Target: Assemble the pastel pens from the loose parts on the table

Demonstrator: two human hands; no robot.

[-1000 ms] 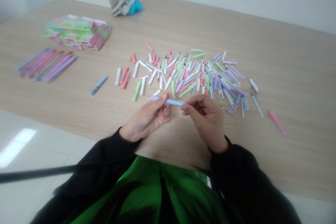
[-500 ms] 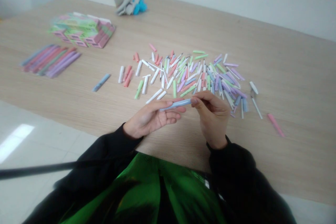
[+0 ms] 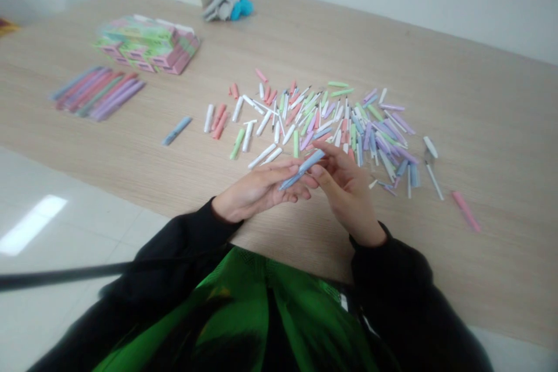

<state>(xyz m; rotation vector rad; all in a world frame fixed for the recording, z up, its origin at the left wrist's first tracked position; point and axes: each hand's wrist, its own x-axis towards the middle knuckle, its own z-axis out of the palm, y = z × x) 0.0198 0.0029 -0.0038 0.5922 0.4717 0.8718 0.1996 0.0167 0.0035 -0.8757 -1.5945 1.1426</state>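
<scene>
The pale blue plastic pen [image 3: 302,170] is clamped between thumb and forefinger of the right hand [image 3: 349,192], its lower end against the fingers of the left hand [image 3: 257,192]; left grip unclear. A loose heap of pastel pen barrels and caps [image 3: 331,128] lies just beyond the grip on the light wood-grain table [image 3: 479,128].

Pile of pen parts [image 3: 331,128]: pastel pink, mint green, lilac, pale blue, white. Just before pile, pale blue pen [image 3: 301,170], plain. Right of pile, single pink pen part [image 3: 466,211]. Left of pile, stacked packs [image 3: 147,45]: pink ends, green printed tops. Surface [image 3: 457,267] under pile: pale beige, fine wood-grain streaks. Below pile, black sleeves [image 3: 183,250], bright green mesh [image 3: 235,279].
</scene>
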